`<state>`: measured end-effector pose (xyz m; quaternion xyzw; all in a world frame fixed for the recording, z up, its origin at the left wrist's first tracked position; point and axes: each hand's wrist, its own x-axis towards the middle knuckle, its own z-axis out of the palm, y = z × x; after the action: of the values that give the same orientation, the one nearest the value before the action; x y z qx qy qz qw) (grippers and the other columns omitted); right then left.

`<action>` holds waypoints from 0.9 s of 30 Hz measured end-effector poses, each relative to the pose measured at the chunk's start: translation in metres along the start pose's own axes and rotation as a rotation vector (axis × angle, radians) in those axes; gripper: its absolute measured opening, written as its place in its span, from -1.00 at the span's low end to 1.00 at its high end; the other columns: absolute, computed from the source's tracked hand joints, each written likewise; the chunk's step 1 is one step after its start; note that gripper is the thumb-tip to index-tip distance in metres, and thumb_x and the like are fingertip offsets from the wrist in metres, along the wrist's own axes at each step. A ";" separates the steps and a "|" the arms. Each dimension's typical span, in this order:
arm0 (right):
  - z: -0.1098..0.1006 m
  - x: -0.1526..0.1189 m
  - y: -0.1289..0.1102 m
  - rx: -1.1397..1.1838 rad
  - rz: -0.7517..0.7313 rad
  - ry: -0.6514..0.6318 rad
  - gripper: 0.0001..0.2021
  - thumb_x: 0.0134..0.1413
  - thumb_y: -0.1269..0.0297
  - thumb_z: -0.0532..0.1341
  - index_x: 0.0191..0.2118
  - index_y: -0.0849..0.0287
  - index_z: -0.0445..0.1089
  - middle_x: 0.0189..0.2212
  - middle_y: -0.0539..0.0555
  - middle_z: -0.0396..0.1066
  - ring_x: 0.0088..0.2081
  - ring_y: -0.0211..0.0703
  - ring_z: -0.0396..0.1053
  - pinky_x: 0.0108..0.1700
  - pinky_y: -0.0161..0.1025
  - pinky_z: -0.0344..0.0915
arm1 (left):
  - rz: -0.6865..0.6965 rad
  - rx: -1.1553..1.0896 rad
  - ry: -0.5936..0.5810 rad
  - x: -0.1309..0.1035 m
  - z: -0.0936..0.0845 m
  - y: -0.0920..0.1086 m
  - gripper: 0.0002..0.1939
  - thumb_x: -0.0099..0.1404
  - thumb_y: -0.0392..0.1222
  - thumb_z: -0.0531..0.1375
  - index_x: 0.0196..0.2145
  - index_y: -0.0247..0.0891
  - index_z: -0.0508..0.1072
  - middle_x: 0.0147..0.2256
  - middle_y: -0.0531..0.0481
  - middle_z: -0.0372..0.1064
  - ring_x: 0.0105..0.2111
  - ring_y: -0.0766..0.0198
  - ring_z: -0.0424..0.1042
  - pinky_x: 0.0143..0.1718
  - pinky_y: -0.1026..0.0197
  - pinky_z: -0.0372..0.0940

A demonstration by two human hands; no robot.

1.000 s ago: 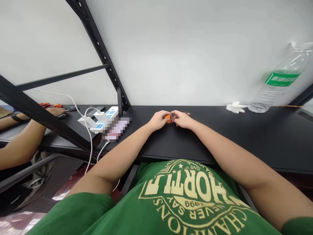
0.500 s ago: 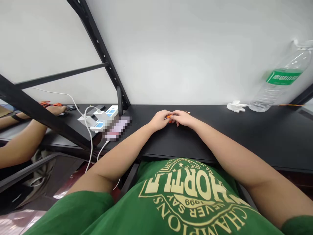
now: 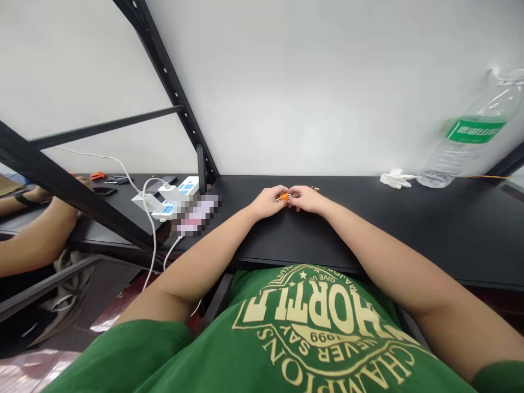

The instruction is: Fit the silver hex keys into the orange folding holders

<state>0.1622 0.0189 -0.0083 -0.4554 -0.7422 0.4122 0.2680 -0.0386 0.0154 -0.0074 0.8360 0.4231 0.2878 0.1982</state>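
Close together above the black table (image 3: pixel 295 240), both my hands hold a small orange piece with thin silver rods, which looks like a hex key set (image 3: pixel 284 196). My left hand (image 3: pixel 269 202) is closed round its left end, where slim metal shafts poke out. The fingers of my right hand (image 3: pixel 306 198) pinch at the other end, near short bright metal tips. Fingers cover much of the set. Just behind my right hand lie small orange and silvery bits (image 3: pixel 315 189), too small to make out.
Left of me are a white power strip (image 3: pixel 188 186) with plugs, a blurred-out phone (image 3: pixel 198 215) and white cables. A black metal frame (image 3: pixel 164 71) divides off another person's arm (image 3: pixel 45 234). At right stand a crumpled white glove or tissue (image 3: pixel 396 178) and a large plastic bottle (image 3: pixel 466 134).
More of the orange set and its metal tips shows between my hands, as my fingers have shifted slightly. The other person's hand at left has drawn back from an orange object.
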 end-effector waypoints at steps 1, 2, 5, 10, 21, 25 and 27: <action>0.001 0.000 0.001 -0.008 0.004 0.007 -0.79 0.15 0.45 0.28 -0.08 0.15 0.46 -0.32 0.02 0.57 -0.48 -0.27 0.43 -0.39 -0.33 0.34 | -0.006 -0.022 0.001 0.000 0.001 -0.002 -0.70 0.25 -0.17 0.23 -0.06 -0.21 0.54 -0.17 0.00 0.60 -0.21 0.19 0.53 -0.10 0.16 0.39; 0.001 0.001 0.001 -0.016 0.006 0.014 -0.78 0.14 0.44 0.29 -0.08 0.15 0.46 -0.30 0.03 0.56 -0.48 -0.26 0.44 -0.40 -0.32 0.35 | -0.013 -0.049 0.003 0.001 0.001 -0.004 -0.69 0.25 -0.16 0.24 -0.06 -0.22 0.54 -0.16 -0.01 0.59 -0.21 0.19 0.53 -0.09 0.15 0.39; 0.003 0.001 0.003 -0.054 -0.007 0.033 -0.77 0.11 0.41 0.33 -0.09 0.14 0.45 -0.28 0.04 0.54 -0.47 -0.26 0.43 -0.43 -0.32 0.34 | -0.027 -0.154 0.007 0.002 0.004 -0.012 -0.67 0.24 -0.13 0.25 -0.05 -0.25 0.54 -0.13 -0.05 0.59 -0.18 0.17 0.54 -0.06 0.12 0.42; 0.003 0.000 0.001 -0.080 -0.026 0.045 -0.74 0.11 0.43 0.31 -0.07 0.13 0.42 -0.34 -0.01 0.52 -0.50 -0.26 0.42 -0.43 -0.31 0.33 | -0.057 -0.272 0.026 0.005 0.006 -0.018 -0.67 0.23 -0.11 0.28 -0.07 -0.27 0.52 -0.12 -0.09 0.59 -0.15 0.16 0.56 -0.02 0.09 0.44; 0.001 0.000 0.005 0.166 -0.033 0.068 -0.61 0.05 0.46 0.29 0.04 0.15 0.39 -0.49 -0.09 0.44 -0.51 -0.29 0.36 -0.43 -0.34 0.25 | -0.040 -0.022 0.042 0.002 0.001 -0.008 -0.68 0.25 -0.16 0.25 -0.04 -0.21 0.51 -0.19 -0.01 0.59 -0.24 0.22 0.54 -0.12 0.17 0.41; 0.001 -0.002 0.002 0.239 -0.007 0.063 -0.60 0.06 0.42 0.30 0.05 0.16 0.36 -0.45 -0.07 0.48 -0.51 -0.30 0.35 -0.41 -0.33 0.28 | -0.034 -0.020 0.045 0.001 0.002 -0.006 -0.69 0.25 -0.17 0.23 -0.03 -0.21 0.51 -0.20 0.00 0.58 -0.25 0.21 0.54 -0.13 0.17 0.41; 0.003 -0.002 0.000 0.153 -0.003 0.088 -0.65 0.09 0.36 0.32 0.02 0.15 0.38 -0.46 -0.07 0.47 -0.51 -0.29 0.36 -0.42 -0.33 0.27 | -0.016 -0.017 0.048 0.000 0.004 -0.006 -0.68 0.25 -0.18 0.22 -0.03 -0.21 0.51 -0.17 -0.01 0.58 -0.22 0.21 0.54 -0.10 0.16 0.41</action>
<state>0.1610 0.0159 -0.0103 -0.4502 -0.6968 0.4468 0.3349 -0.0392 0.0186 -0.0135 0.8236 0.4319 0.3100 0.1975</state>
